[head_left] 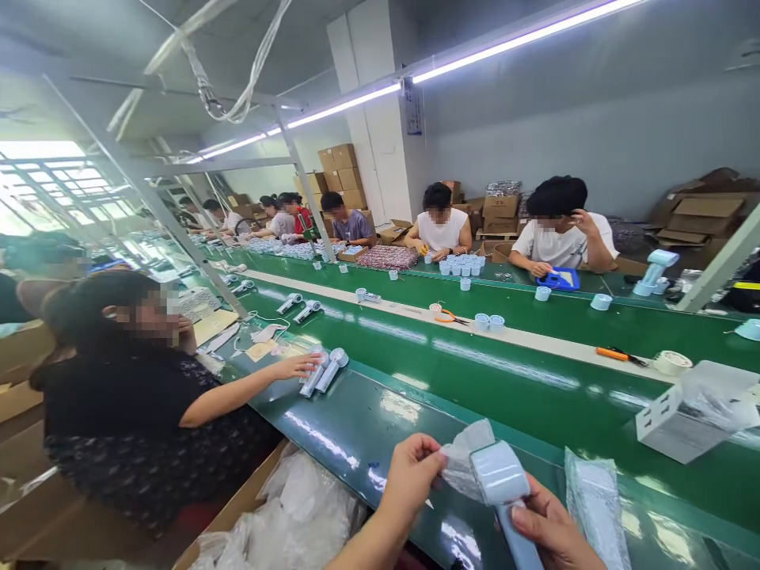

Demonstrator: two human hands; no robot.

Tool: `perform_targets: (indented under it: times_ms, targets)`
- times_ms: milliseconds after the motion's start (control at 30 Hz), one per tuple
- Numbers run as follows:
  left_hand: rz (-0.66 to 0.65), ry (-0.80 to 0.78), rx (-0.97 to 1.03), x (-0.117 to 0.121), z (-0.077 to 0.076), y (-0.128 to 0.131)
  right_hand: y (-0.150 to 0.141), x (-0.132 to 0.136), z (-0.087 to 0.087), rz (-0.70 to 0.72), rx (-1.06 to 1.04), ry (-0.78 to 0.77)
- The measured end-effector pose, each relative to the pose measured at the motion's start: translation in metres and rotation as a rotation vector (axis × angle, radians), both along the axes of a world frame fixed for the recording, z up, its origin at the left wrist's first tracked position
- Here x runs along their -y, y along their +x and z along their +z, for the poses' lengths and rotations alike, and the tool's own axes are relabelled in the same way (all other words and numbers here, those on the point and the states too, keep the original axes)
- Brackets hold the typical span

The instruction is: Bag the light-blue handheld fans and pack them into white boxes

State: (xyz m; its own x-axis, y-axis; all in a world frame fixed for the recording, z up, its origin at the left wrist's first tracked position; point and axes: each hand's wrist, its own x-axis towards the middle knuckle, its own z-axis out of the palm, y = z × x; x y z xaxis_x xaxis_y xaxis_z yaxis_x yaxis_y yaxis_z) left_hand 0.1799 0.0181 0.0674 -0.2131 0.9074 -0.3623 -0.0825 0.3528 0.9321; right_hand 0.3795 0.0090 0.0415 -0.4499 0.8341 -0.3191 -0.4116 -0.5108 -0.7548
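Note:
My right hand grips the handle of a pale blue handheld device, probably a small fan, whose flat head points up and to the left. My left hand pinches the edge of a clear plastic bag, which touches the top of the device's head. Both hands are over a green conveyor belt. To the right of my right hand, a flat clear bag lies on the belt with something pale inside.
A co-worker's hand is beside two pale blue devices on the belt. At lower left, a cardboard box holds white plastic bags. A white box and tape roll lie to the right, and other workers sit along the far belt.

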Motion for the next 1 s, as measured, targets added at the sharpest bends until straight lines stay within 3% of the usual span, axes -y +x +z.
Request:
perform_targets:
  times_ms: [133,333,400,500,633,733,833,933,1000]
  targets:
    - [-0.097,0.044,-0.111,-0.003,0.013,0.012,0.008,-0.003,0.004,0.133,0.378,0.339]
    - [-0.29,0.21,-0.329,0.009,0.023,0.02,0.007,0.01,0.016,0.375,0.643,0.419]
    - [-0.37,0.321,-0.456,0.013,0.021,0.02,0.002,0.015,0.015,0.377,0.747,0.453]
    - [-0.55,0.585,-0.726,0.021,0.017,0.016,-0.006,0.023,0.003,0.24,0.881,0.455]
    - [-0.777,1.028,-1.141,0.033,0.019,-0.002,-0.01,0.033,-0.012,0.099,0.537,0.268]
    - [-0.706,1.196,-1.288,0.039,0.013,-0.014,-0.011,0.037,-0.011,0.038,0.323,0.078]
    - [-0.457,1.097,-1.328,0.035,-0.009,-0.013,-0.015,0.035,-0.005,-0.133,0.301,0.001]
    - [-0.353,0.734,-1.229,0.025,-0.031,-0.008,-0.016,0.03,-0.002,-0.241,0.288,-0.076]
    - [-0.342,0.43,-0.972,0.017,-0.035,-0.005,-0.012,0.028,-0.002,-0.242,0.308,-0.102]
